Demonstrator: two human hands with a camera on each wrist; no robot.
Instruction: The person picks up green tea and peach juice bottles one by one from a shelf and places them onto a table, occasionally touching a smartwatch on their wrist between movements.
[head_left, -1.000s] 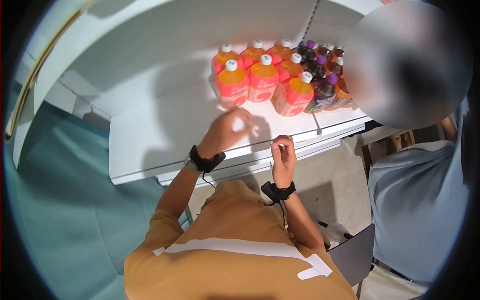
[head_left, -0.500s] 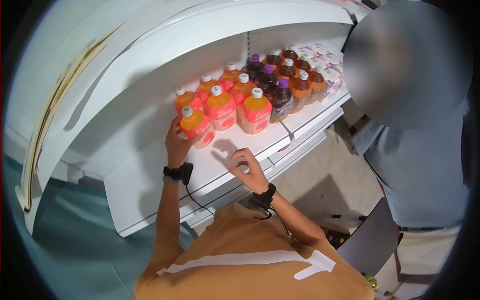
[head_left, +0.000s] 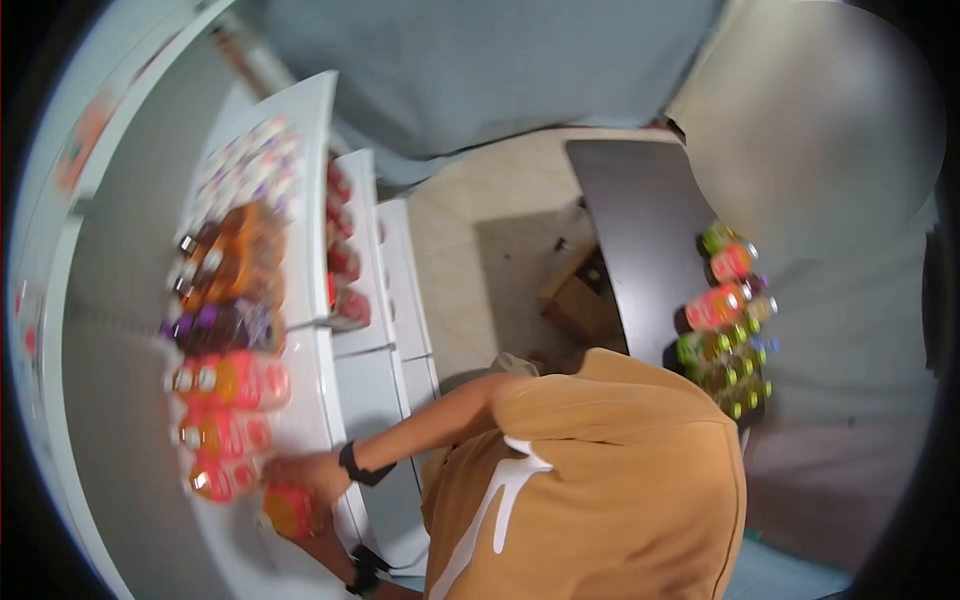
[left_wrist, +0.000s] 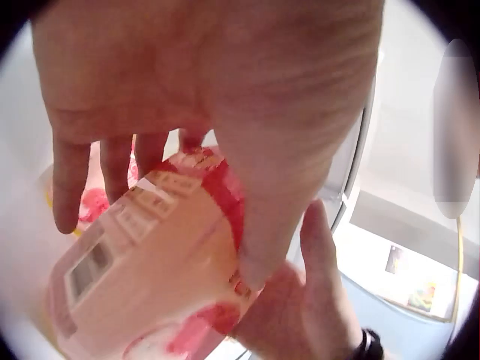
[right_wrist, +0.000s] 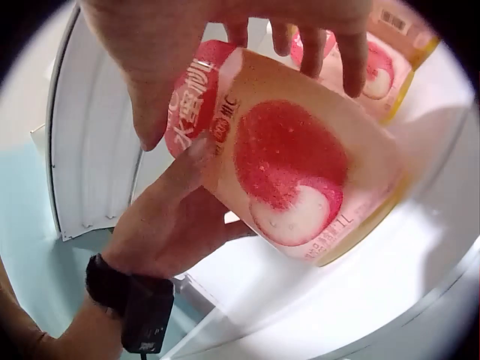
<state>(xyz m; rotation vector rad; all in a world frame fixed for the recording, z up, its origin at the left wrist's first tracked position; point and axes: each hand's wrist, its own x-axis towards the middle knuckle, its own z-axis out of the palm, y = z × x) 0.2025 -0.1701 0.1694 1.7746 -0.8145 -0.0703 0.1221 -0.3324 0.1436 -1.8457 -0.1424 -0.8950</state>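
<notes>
Two hands, the left hand and the right hand, clasp one bottle at the front edge of the shelf. Matching bottles stand just beside it. Its label is pink-red with a round fruit picture. Farther along the white shelf stand purple-capped bottles. Across the floor from the shelf is a dark table.

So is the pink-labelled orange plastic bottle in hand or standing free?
In hand: left hand and right hand both grip the bottle. Contact with white shelf: cannot tell.
</notes>
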